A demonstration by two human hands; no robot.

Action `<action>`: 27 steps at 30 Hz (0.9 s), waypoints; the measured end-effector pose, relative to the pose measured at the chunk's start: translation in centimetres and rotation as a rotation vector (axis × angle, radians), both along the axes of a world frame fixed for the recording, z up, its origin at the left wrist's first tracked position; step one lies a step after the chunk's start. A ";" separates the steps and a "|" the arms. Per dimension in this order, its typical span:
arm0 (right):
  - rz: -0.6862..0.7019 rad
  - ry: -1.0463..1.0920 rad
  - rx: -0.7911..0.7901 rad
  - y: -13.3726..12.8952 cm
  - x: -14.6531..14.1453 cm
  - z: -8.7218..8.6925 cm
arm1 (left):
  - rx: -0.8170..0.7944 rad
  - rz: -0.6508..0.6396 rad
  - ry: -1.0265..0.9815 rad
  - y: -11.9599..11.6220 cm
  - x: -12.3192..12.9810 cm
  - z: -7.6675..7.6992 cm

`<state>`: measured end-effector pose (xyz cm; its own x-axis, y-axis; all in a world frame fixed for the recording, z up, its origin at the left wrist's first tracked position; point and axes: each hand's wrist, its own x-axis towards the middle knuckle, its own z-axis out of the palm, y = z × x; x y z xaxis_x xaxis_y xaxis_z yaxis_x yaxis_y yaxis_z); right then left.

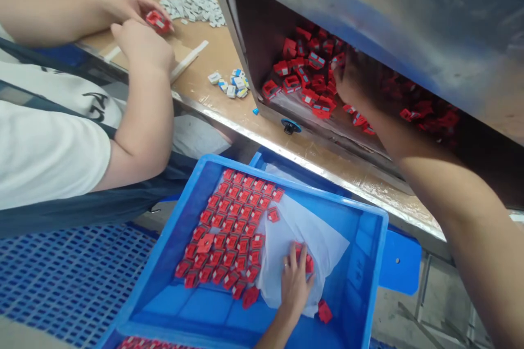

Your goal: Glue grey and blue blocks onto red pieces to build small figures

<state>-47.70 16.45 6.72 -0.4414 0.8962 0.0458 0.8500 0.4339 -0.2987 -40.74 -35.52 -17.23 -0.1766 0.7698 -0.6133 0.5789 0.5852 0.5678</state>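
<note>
My left hand (pixel 295 281) is in the blue tray (pixel 194 182), its fingers bent over red plastic parts (pixel 309 263) on a white sheet (pixel 282 229). Rows of similar red parts (pixel 233 223) fill the tray's left side, with one red part (pixel 205 243) lying on top of them. Inside the metal box, my right hand (pixel 355 80) reaches into a loose heap of red parts (pixel 317 79); shadow hides most of its fingers. A single red part (pixel 325 311) lies near the tray's lower right.
At the left, a co-worker's hands (pixel 143 38) hold a red part (pixel 158 20) over the workbench (pixel 196 84). Behind are small grey pieces (pixel 194 8); white, blue and yellow pieces (pixel 231 84) lie beside the metal box (pixel 249 65). A blue grid (pixel 73 283) is lower left.
</note>
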 end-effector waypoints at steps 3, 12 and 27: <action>0.129 -0.050 0.051 -5.7 3.1 -1.1 | -0.042 -0.066 -0.042 0.4 0.3 -0.2; 0.012 0.418 -0.224 -29.5 19.6 -8.3 | 0.037 -0.034 -0.245 2.8 -3.2 0.6; -0.356 0.624 -0.432 -39.4 25.1 -8.6 | 0.855 -0.656 0.083 40.1 -2.8 17.8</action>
